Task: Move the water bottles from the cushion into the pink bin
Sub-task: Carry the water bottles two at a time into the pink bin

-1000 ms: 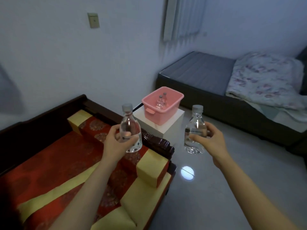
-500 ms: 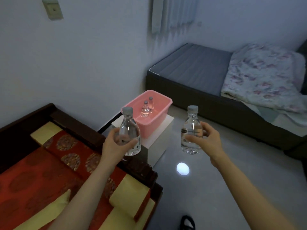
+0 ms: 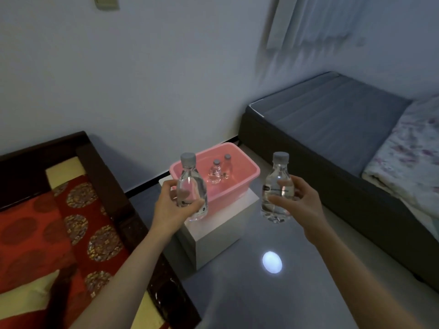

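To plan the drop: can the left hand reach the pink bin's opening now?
Probably yes: the left hand, holding a bottle, is near the open-topped pink bin; nothing stands between.

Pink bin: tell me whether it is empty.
No, two bottles stand upright inside the bin.

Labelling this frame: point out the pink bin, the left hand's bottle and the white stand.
pink bin [image 3: 228, 193]: head view, front wall.
left hand's bottle [image 3: 190, 185]: head view, clear body.
white stand [image 3: 221, 241]: head view, front face.
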Demonstrator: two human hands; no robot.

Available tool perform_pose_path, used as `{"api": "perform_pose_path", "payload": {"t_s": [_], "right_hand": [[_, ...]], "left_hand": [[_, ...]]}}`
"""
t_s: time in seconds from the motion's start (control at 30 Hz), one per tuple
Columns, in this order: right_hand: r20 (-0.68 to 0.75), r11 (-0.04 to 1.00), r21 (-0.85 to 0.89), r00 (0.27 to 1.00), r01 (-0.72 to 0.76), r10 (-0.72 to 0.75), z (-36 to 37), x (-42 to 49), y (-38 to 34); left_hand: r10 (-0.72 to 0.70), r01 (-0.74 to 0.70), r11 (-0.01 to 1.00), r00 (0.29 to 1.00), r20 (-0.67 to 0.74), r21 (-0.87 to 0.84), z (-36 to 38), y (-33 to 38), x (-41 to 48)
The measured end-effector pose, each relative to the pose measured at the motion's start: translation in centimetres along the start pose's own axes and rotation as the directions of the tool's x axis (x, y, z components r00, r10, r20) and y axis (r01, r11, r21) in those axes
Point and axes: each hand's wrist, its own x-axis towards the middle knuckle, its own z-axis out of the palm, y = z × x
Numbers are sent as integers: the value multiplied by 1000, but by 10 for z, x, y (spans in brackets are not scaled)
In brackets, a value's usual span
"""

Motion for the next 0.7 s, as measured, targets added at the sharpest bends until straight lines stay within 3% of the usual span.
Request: {"api": "perform_pose_path", "payload": {"t_s": [0.37, 0.7], "right_hand": [[165, 999, -23, 985, 46, -42, 24, 164, 29], [287, 996, -50, 954, -79, 90, 71, 286, 68]], "left_hand": [[-33, 38, 999, 993, -114, 39, 52, -30, 114], [-191, 199, 979, 968, -161, 36, 90, -68, 189]]}}
